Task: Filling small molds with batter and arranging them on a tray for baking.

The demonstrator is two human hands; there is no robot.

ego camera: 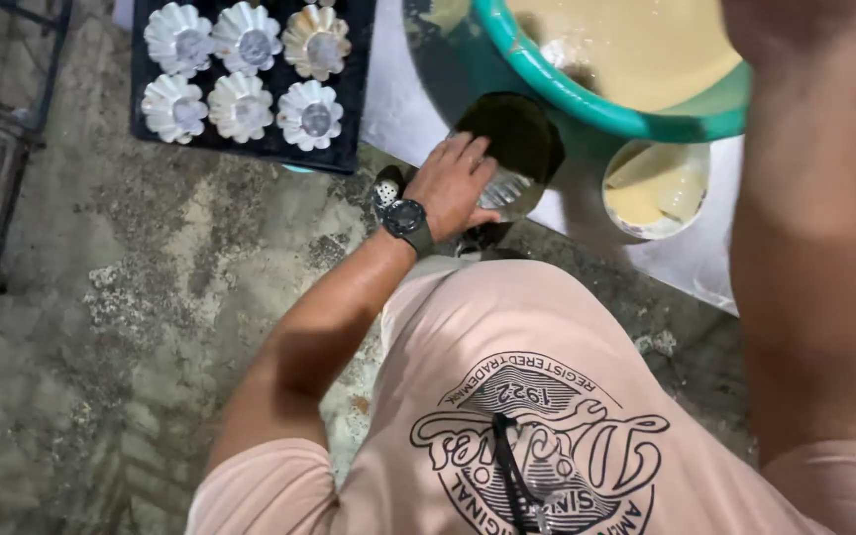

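- Down by the floor, in the head view, the left hand lies palm-down with fingers spread over a small fluted metal mould; it rests on the mould without closing round it; a dark wristwatch sits on that wrist.
- Higher up, the right hand is mostly cut off by the top edge of the view; it grips the rim of a green basin of pale batter, tilted over the white sheet; how its fingers lie I cannot tell.
- Just beneath the basin's rim stands a small round cup partly filled with batter.
- Further left, a black tray carries six empty fluted moulds in two rows; it rests on rough concrete floor.
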